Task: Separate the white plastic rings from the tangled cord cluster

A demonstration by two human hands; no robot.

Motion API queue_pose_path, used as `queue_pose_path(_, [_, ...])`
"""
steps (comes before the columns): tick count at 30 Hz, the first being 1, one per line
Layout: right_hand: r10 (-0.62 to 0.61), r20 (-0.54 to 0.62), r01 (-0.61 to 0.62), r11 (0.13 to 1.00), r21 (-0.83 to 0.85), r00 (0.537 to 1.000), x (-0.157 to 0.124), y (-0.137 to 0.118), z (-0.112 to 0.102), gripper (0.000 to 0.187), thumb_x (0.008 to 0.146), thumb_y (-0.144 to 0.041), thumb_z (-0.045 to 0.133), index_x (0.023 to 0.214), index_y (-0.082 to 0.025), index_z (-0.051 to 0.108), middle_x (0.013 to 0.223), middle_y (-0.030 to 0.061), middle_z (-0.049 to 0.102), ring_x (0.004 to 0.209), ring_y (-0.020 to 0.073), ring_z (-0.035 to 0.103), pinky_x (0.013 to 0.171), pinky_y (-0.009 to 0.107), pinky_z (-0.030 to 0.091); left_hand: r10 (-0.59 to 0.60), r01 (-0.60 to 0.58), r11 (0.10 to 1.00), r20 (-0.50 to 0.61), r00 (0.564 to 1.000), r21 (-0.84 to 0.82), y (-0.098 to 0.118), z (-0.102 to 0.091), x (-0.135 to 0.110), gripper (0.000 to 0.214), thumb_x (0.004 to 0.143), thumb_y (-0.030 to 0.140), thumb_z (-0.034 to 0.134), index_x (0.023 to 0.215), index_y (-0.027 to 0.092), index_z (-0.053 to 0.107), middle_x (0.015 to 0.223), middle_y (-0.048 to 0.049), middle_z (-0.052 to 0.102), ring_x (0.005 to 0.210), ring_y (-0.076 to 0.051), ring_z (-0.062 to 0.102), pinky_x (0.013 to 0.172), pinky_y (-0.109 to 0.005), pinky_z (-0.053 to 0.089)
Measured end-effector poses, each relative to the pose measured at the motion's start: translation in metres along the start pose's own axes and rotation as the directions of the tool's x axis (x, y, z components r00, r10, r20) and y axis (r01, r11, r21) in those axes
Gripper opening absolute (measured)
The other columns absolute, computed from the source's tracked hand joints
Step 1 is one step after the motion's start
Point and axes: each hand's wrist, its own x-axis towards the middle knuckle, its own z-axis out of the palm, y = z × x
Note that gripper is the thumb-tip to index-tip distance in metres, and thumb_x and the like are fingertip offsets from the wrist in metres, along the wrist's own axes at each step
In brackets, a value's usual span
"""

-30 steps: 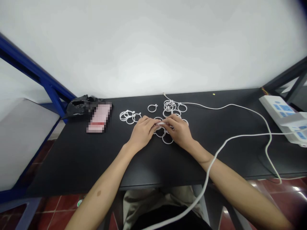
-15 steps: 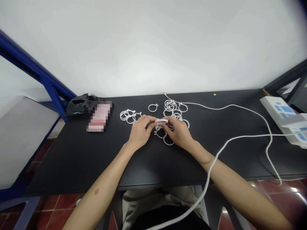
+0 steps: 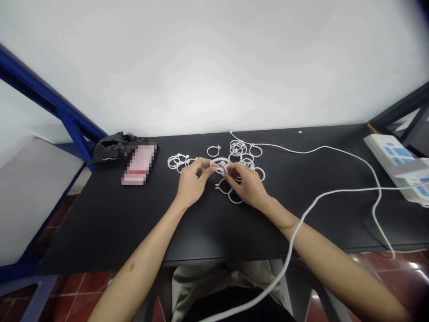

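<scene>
My left hand (image 3: 191, 182) and my right hand (image 3: 247, 184) meet over the middle of the black table (image 3: 110, 210). Between their fingertips they pinch one white plastic ring (image 3: 220, 163), lifted a little above the tabletop. Several loose white rings (image 3: 241, 152) lie behind and under my right hand. A small heap of white rings (image 3: 177, 161) rests just left of my left hand, and a single ring (image 3: 213, 151) lies behind it.
A white cable (image 3: 335, 154) runs across the table's right half and down toward me. White devices with blue buttons (image 3: 397, 163) sit at the right edge. A black bag (image 3: 112, 145) and a pink blurred object (image 3: 138, 164) lie at the back left beside a blue frame (image 3: 50, 100).
Both hands have lifted off the table and turned inward, raising one white ring out of the pile between their fingertips.
</scene>
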Motion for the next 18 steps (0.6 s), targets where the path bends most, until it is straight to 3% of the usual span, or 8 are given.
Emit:
queue_pose_path(4, [-0.048, -0.047, 0.046, 0.997, -0.056, 0.998, 0.001, -0.001, -0.001, 0.018, 0.089, -0.028, 0.063, 0.105, -0.019, 0.058, 0.091, 0.0057, 0.061, 0.075, 0.016, 0.06, 0.068, 0.03, 0.052, -0.05, 0.051, 0.995, 0.018, 0.999, -0.085, 0.0, 0.0, 0.0, 0.015, 0.088, 0.036, 0.064, 0.088, 0.021, 0.067, 0.088, -0.0007, 0.071, 0.072, -0.013, 0.061, 0.075, -0.027, 0.048])
queue_pose_path(10, [-0.003, -0.139, 0.003, 1.0, 0.005, 0.99, 0.001, -0.007, -0.005, 0.021, 0.087, -0.03, 0.067, 0.103, -0.022, 0.057, 0.091, 0.0036, 0.07, 0.075, 0.0164, 0.066, 0.07, 0.03, 0.054, -0.134, 0.2, 0.937, 0.233, 0.963, -0.286, 0.0, 0.0, 0.0, 0.02, 0.082, 0.038, 0.069, 0.084, 0.019, 0.063, 0.095, -0.0042, 0.073, 0.082, -0.016, 0.067, 0.078, -0.03, 0.053])
queue_pose_path(14, [0.031, -0.163, -0.021, 0.998, 0.063, 0.986, 0.0, -0.011, -0.007, 0.019, 0.089, -0.03, 0.065, 0.105, -0.023, 0.056, 0.092, 0.0027, 0.073, 0.075, 0.0164, 0.07, 0.07, 0.03, 0.055, -0.107, 0.168, 0.959, 0.255, 0.961, -0.23, 0.0, -0.001, 0.0, 0.021, 0.083, 0.039, 0.068, 0.086, 0.019, 0.066, 0.097, -0.006, 0.073, 0.084, -0.017, 0.067, 0.078, -0.033, 0.054])
queue_pose_path(18, [-0.015, -0.191, 0.026, 0.998, 0.051, 0.981, -0.001, -0.012, -0.008, 0.021, 0.089, -0.028, 0.065, 0.108, -0.023, 0.057, 0.094, 0.0023, 0.072, 0.074, 0.0145, 0.07, 0.07, 0.029, 0.055, -0.084, 0.117, 0.986, 0.245, 0.966, -0.122, 0.001, 0.0, 0.0, 0.022, 0.083, 0.041, 0.067, 0.084, 0.019, 0.067, 0.096, -0.0053, 0.072, 0.082, -0.017, 0.066, 0.078, -0.034, 0.054])
